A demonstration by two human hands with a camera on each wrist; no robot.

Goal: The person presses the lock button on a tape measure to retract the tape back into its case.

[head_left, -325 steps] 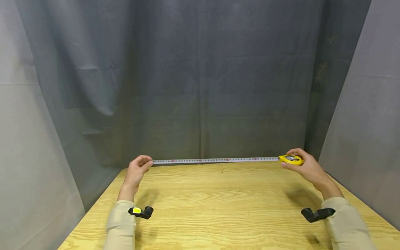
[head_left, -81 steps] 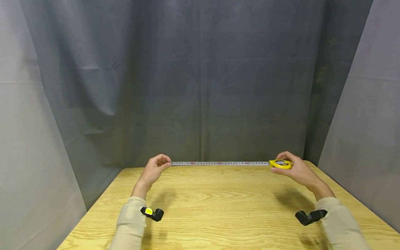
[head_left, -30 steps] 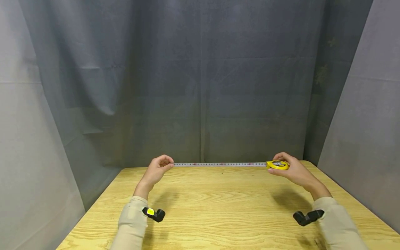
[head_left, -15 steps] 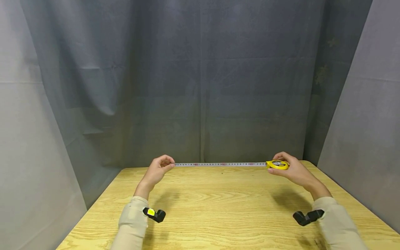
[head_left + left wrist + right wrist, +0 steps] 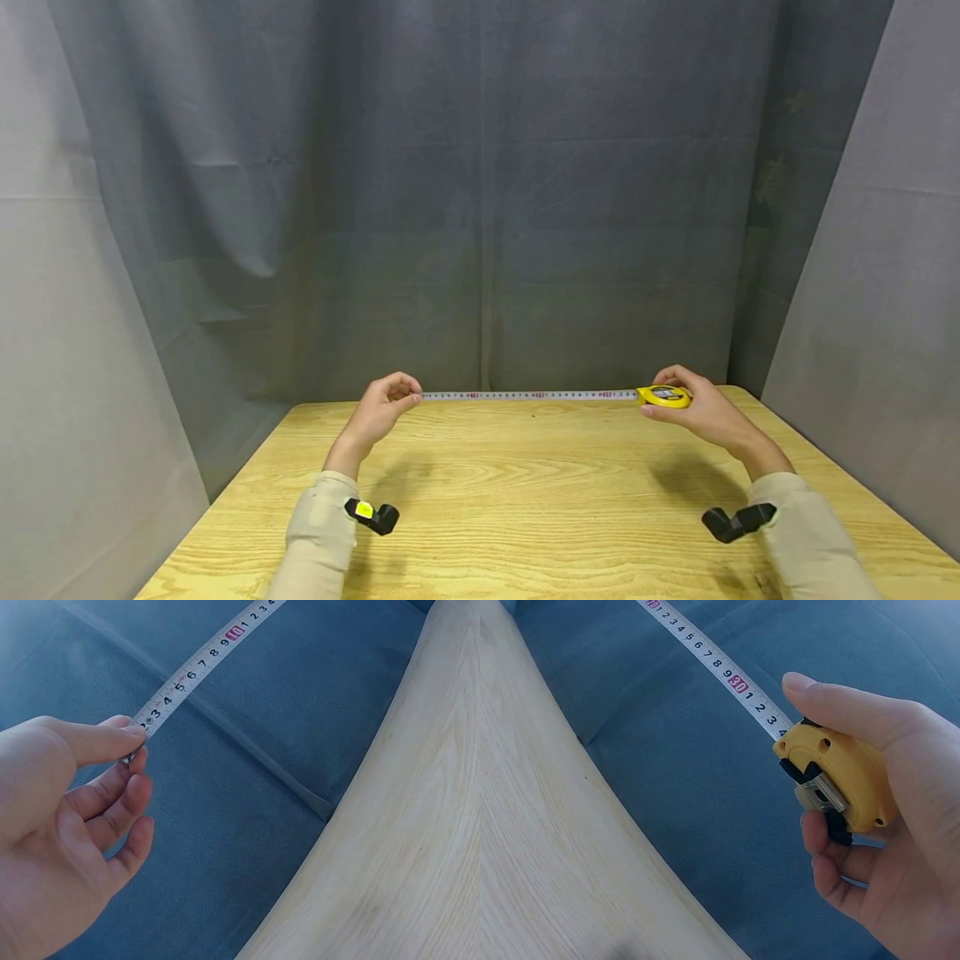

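A yellow tape measure case sits in my right hand, fingers and thumb curled round it. Its white blade runs out leftward, level above the far edge of the wooden table. My left hand pinches the blade's end hook between thumb and forefinger; the other fingers are loosely curled. In the right wrist view the blade enters the case just past the 34 mark.
Grey-blue cloth hangs behind the table and along both sides. The table's far edge runs just under the blade. Black wrist cameras sit on both beige sleeves.
Over the last ten seconds the hands have come closer together and the exposed blade has shortened. In the last half second the change is very slight.
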